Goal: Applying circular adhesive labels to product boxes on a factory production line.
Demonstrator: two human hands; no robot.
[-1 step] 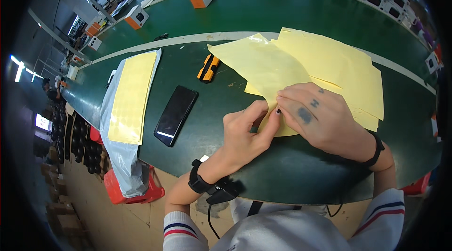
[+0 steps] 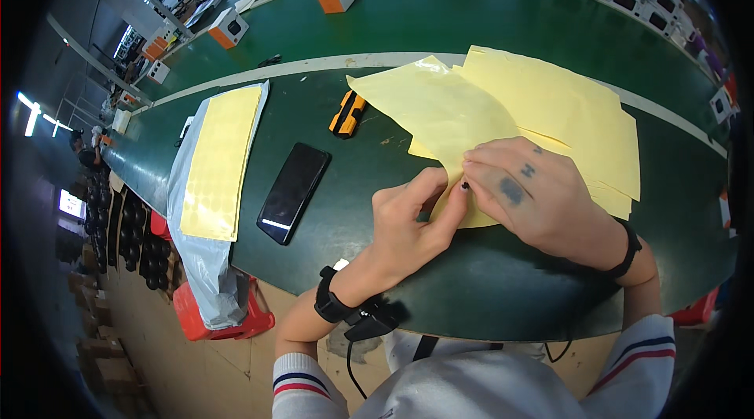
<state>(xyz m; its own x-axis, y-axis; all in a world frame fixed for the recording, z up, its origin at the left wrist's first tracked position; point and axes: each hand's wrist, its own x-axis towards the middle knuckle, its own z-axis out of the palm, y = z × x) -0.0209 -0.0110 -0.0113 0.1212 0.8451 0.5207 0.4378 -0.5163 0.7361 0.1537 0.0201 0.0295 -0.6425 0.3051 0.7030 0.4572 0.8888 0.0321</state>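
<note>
A: Where is the yellow sheet (image 2: 440, 101) held?

B: Above the green table (image 2: 349, 191), toward its near side. Its near part is pinched by the left hand (image 2: 408, 219) and the right hand (image 2: 538, 199), fingertips meeting, so the thin material is probably kept steady. What exactly lies between the fingertips cannot be told.

A: And the stack of sheets (image 2: 573, 93)?

B: It is placed at the far right, perhaps for easy reach, and is partly covered by the raised sheet.

A: Is anything in the way?

B: Apparently not. The black phone (image 2: 294, 193) and the orange-black tool (image 2: 347, 114) are laid apart, left; farther left, yellow sticker sheets (image 2: 220, 160) are laid on a grey bag (image 2: 216, 289).
</note>
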